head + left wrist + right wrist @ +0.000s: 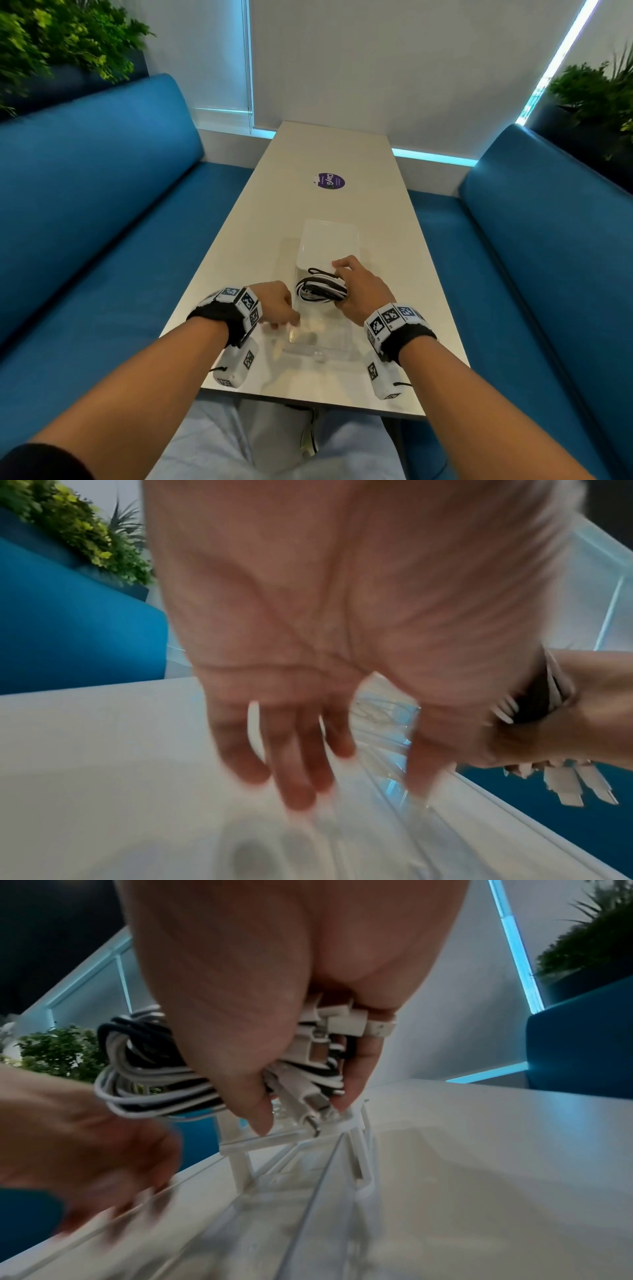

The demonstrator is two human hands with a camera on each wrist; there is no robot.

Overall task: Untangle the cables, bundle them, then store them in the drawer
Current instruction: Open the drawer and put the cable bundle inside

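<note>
My right hand (359, 286) grips a coiled bundle of black and white cables (320, 291) just above the pulled-out clear plastic drawer (329, 342). The drawer's clear casing (329, 240) stands behind it on the white table (308, 154). In the right wrist view my right hand (301, 1118) has thumb and fingers wrapped round the cables (147, 1074), with white plugs hanging toward the drawer's wall (329, 1177). My left hand (281, 308) sits at the drawer's left front corner. Its fingers (298, 777) point down, loosely straight and blurred, beside the drawer rim (394, 791).
A purple round sticker (329, 181) lies farther along the table. Blue upholstered benches (102, 205) (548, 240) flank the table on both sides. Plants (61, 37) stand behind each bench. The table's near edge is right above my lap.
</note>
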